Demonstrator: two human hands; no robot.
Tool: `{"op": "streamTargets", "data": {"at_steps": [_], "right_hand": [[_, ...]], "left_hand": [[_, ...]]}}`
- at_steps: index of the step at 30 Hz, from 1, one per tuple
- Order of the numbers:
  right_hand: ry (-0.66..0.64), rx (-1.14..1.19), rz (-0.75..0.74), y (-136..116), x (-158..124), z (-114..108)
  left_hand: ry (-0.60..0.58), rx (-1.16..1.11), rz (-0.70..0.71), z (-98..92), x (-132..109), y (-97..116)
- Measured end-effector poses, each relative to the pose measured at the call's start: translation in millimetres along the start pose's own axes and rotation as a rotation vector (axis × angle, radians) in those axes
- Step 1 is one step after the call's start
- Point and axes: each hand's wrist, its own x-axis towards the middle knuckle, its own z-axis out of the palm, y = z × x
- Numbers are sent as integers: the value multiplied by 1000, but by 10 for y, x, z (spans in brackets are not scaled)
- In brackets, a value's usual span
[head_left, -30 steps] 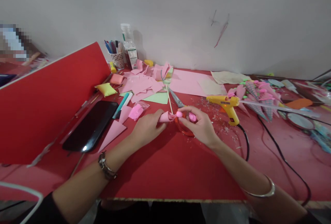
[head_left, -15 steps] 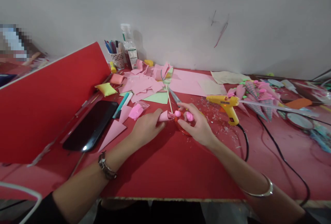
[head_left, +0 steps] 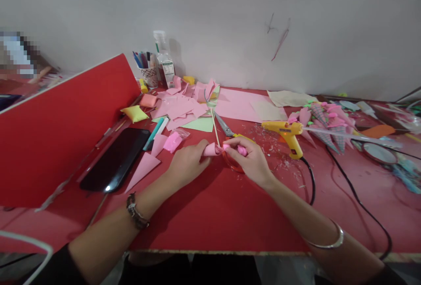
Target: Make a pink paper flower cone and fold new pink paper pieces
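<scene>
Pink paper roll [head_left: 209, 149], held above the middle of the counter [head_left: 223, 219] and lying roughly crosswise; its left part is smooth and partly hidden by the hand, while its right end shows layered, curled edges. The left hand [head_left: 188, 164] has its grip wrapped round the roll. The right hand [head_left: 251, 162] pinches a small bright-pink ball [head_left: 226, 147] between thumb and fingertips at the layered end; whether ball and paper touch cannot be told. A larger pink lump [head_left: 242, 150] sits within the curl of the same hand. Just beyond the hands lie the scissors [head_left: 224, 125], blades pointing far and left, their orange handle partly covered by the right hand, and a thin pale stick [head_left: 215, 128] whose near end meets the layered end in this view. To the right, a yellow glue gun [head_left: 286, 132] stands among paper scraps, its black cord [head_left: 313, 182] running nearer; farther right is a heap of cones [head_left: 329, 120], plain pink and checked. To the left lie a pink packet [head_left: 173, 142], markers [head_left: 154, 135] and a dark phone [head_left: 116, 160], bounded by a slanting red board [head_left: 69, 131]. Pink sheets [head_left: 179, 105] cover the far middle, before the wall [head_left: 223, 26]. Red surface extends between the forearms to the rough near edge.
</scene>
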Motion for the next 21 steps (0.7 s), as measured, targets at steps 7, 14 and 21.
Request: {"op": "streamTargets", "data": {"at_steps": [7, 14, 21], "right_hand": [[-13, -13, -35, -2, -8, 8], [2, -28, -22, -1, 13, -1], [-29, -48, -30, 26, 2, 13]], "left_hand": [[-15, -27, 0, -17, 2, 19], [14, -64, 4, -6, 0, -4], [-9, -56, 22, -3, -4, 3]]}}
